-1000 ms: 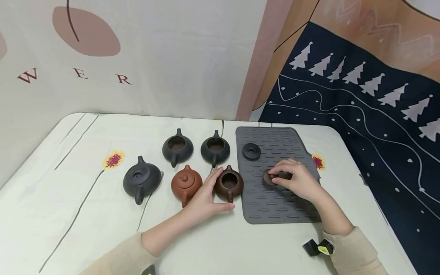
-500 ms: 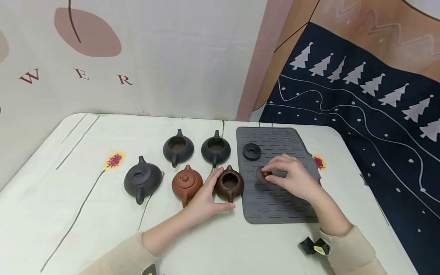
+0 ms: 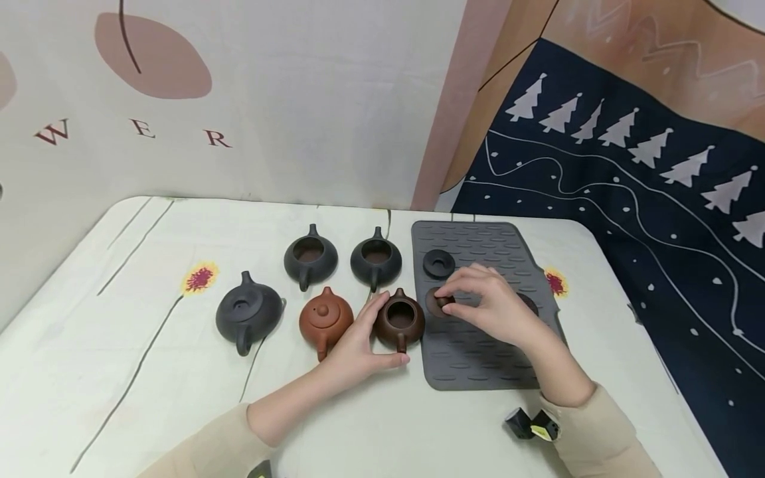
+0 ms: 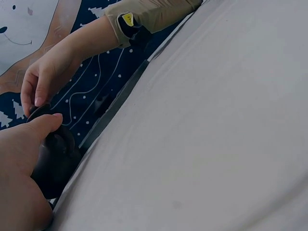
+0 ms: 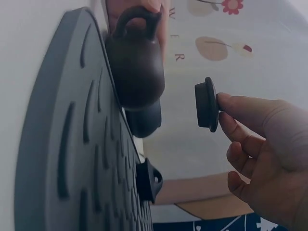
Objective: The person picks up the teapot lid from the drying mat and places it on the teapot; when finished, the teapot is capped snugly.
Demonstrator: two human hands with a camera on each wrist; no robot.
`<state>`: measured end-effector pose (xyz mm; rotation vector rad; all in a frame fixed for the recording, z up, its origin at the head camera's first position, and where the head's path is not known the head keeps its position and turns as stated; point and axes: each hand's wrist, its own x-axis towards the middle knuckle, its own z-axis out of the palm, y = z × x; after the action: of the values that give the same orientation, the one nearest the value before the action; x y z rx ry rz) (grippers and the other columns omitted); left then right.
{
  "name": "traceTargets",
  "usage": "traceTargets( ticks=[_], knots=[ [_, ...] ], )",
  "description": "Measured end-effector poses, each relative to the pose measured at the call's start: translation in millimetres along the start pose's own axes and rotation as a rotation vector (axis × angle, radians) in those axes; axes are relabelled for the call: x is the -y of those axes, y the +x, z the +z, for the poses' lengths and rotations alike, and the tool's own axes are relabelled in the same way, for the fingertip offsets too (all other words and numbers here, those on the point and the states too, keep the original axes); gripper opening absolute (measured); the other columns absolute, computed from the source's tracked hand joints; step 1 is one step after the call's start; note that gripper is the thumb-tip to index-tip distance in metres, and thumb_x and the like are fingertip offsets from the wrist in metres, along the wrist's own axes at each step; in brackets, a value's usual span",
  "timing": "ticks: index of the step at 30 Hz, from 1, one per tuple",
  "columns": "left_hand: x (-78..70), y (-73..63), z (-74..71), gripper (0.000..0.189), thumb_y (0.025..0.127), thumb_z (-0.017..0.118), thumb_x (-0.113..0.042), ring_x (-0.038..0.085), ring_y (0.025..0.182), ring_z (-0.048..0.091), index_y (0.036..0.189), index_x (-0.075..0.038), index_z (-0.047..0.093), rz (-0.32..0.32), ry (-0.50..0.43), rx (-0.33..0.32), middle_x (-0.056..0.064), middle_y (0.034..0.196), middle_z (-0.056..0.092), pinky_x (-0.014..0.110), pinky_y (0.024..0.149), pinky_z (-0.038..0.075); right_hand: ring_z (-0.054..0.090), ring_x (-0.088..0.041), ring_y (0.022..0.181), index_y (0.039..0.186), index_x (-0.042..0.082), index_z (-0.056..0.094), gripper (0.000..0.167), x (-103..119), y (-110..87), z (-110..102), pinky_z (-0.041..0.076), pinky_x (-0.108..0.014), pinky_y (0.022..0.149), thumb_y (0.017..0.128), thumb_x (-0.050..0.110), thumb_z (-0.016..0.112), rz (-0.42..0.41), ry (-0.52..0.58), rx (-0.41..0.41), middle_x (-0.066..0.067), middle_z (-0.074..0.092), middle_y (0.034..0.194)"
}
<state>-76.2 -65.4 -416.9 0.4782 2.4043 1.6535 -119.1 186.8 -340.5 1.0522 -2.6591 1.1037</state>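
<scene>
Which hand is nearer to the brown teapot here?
Left. The left hand is around the left side of the brown teapot, thumb by its handle; the right hand is off to the right, pinching a lid above the mat.

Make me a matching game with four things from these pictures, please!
Things:
1. reddish teapot
2. brown lid
3. grey mat
4. dark brown teapot

Clues:
A. pinched by the right hand
B. open on top, held by the left hand
C. closed on top
D. flat, with a black lid on it

Pairs: 1-C, 2-A, 3-D, 4-B
</scene>
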Motion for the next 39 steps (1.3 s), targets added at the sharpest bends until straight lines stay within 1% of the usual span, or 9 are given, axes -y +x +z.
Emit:
traceTargets(
  ticks=[4,7,15,23,25,28,30,34,39],
  knots=[
    [-0.4,-0.2,-0.3,0.101,0.073,0.085,-0.025,0.013,0.142,0.013,0.152,-0.011,0.024,-0.002,0.005,0.003,0.001,0.157,0.02,0.041,0.112,0.021,0.052,-0.014,0.094,0.099,0.014,0.075,0.024,5.1,6.2,6.0,0.038,-0.044,0.085,0.077,0.005,0.079,-0.037,0.009,0.014,0.009,0.064,0.096],
    [-0.8,-0.6,-0.6,0.101,0.073,0.085,-0.024,0.013,0.142,0.013,0.152,-0.01,0.023,-0.002,0.006,0.007,0.002,0.157,0.019,0.042,0.111,0.021,0.052,-0.014,0.094,0.1,0.014,0.075,0.024,8.2,10.3,11.4,0.038,-0.045,0.087,0.078,0.006,0.079,-0.054,0.01,0.031,0.008,0.064,0.097],
    [-2.1,-2.0,-1.2,0.102,0.074,0.085,-0.025,0.014,0.142,0.014,0.153,-0.011,0.022,-0.01,0.003,0.014,0.0,0.156,0.019,0.043,0.111,0.022,0.052,-0.011,0.093,0.099,0.014,0.075,0.023,15.3,20.0,21.9,0.036,-0.044,0.085,0.078,0.008,0.079,-0.082,0.019,0.052,0.009,0.064,0.096],
    [-1.8,-2.0,-0.6,0.101,0.074,0.085,-0.026,0.014,0.142,0.015,0.153,-0.011,0.023,-0.008,0.005,0.012,-0.001,0.156,0.019,0.042,0.111,0.023,0.052,-0.013,0.095,0.099,0.014,0.075,0.022,15.1,25.8,32.1,0.034,-0.051,0.092,0.079,0.009,0.079,-0.058,0.002,0.094,0.008,0.064,0.098],
    [-1.9,-1.9,-0.7,0.101,0.074,0.085,-0.025,0.014,0.142,0.015,0.153,-0.011,0.022,-0.005,0.003,0.011,0.0,0.156,0.019,0.041,0.111,0.023,0.051,-0.013,0.095,0.099,0.015,0.075,0.021,14.6,26.1,34.3,0.034,-0.049,0.092,0.079,0.009,0.079,-0.053,-0.005,0.099,0.008,0.064,0.098],
    [-1.7,-1.8,-0.7,0.101,0.074,0.084,-0.026,0.014,0.142,0.015,0.153,-0.01,0.022,-0.003,0.005,0.012,0.0,0.156,0.019,0.041,0.111,0.023,0.051,-0.013,0.094,0.099,0.015,0.075,0.02,14.1,26.8,37.3,0.037,-0.044,0.087,0.08,0.01,0.078,-0.054,-0.008,0.107,0.008,0.064,0.097],
    [-1.7,-1.8,-0.8,0.102,0.074,0.084,-0.027,0.014,0.142,0.014,0.153,-0.01,0.022,-0.005,0.005,0.014,0.001,0.156,0.019,0.041,0.111,0.023,0.051,-0.012,0.093,0.099,0.015,0.075,0.019,13.4,27.3,39.3,0.037,-0.042,0.086,0.08,0.011,0.078,-0.058,-0.006,0.11,0.009,0.064,0.096],
    [-2.1,-1.6,-0.9,0.102,0.074,0.085,-0.026,0.016,0.142,0.013,0.153,-0.011,0.022,-0.014,0.003,0.018,0.003,0.157,0.017,0.044,0.111,0.023,0.052,-0.013,0.094,0.099,0.014,0.075,0.019,11.8,28.3,42.2,0.037,-0.044,0.088,0.081,0.011,0.078,-0.069,0.002,0.112,0.008,0.064,0.097],
    [-3.1,-1.3,-1.2,0.103,0.074,0.085,-0.026,0.018,0.142,0.014,0.153,-0.011,0.021,-0.018,0.001,0.022,0.005,0.158,0.016,0.045,0.11,0.023,0.053,-0.015,0.096,0.1,0.014,0.075,0.019,9.8,29.0,44.9,0.036,-0.045,0.089,0.082,0.012,0.077,-0.06,-0.004,0.124,0.007,0.065,0.098]
  ],
)
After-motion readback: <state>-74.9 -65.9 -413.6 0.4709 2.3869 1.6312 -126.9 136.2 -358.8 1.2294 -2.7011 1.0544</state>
